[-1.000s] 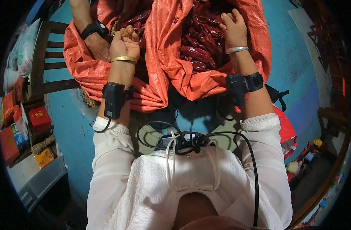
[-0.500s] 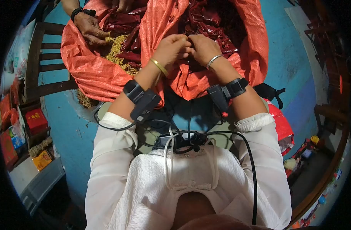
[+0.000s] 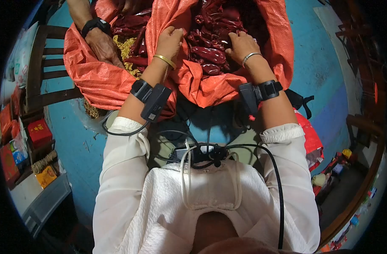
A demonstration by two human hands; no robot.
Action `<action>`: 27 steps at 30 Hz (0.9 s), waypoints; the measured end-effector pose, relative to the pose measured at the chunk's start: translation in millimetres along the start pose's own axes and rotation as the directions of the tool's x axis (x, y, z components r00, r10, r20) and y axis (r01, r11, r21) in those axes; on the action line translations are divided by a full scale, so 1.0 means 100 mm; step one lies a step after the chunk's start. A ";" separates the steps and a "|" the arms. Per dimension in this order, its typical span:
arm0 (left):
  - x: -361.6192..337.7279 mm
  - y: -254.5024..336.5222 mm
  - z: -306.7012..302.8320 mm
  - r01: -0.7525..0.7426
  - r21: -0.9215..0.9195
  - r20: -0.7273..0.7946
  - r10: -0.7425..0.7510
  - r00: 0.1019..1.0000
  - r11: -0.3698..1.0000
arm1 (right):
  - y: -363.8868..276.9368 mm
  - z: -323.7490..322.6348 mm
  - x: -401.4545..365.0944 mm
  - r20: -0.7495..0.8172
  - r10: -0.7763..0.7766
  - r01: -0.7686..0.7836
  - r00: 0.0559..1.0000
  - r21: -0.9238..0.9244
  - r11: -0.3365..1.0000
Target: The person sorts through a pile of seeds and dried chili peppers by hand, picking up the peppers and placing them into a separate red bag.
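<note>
My left hand (image 3: 170,42), with a gold bangle, is closed at the orange fold between two sacks; whatever it grips is hidden. Inside the right part of the orange sacking (image 3: 282,51) lie shiny dark red dried chillies (image 3: 210,55). Over their right side is my right hand (image 3: 244,47), wearing a silver bangle, its thumb and forefinger apart and its fingertips close to the chillies. More red chillies (image 3: 132,25) and yellow bits (image 3: 126,46) fill the left sack.
Another person's hand (image 3: 102,44) with a black wristband reaches into the left sack, and part of a second hand shows above. A wooden chair (image 3: 35,67) stands at the left. A red bag (image 3: 310,139) lies at the right. Black cables (image 3: 274,169) cross my lap.
My hands were together above the right sack and have parted, left hand to the fold, right hand rightward over the chillies. The other person's hand has moved down and slightly right.
</note>
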State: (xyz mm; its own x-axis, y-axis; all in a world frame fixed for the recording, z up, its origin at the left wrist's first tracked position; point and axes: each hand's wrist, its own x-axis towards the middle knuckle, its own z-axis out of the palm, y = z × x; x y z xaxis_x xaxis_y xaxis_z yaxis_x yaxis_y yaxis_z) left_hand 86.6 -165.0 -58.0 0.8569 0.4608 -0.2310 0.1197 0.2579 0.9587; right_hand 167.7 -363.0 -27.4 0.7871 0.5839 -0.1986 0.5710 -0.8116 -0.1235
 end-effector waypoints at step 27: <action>-0.41 0.05 0.30 -0.415 0.877 0.453 -0.126 0.883 0.244 | 0.09 0.13 0.11 -0.126 -0.088 0.080 0.988 -0.063 0.995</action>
State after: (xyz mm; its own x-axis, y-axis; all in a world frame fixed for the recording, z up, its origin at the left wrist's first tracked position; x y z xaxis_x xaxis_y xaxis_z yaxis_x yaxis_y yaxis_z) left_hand 66.9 -207.6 -38.6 0.9682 -0.0104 -0.2498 0.1133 -0.8725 0.4754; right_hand 178.2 -364.3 -43.0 0.7570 0.6504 -0.0633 0.6459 -0.7594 -0.0779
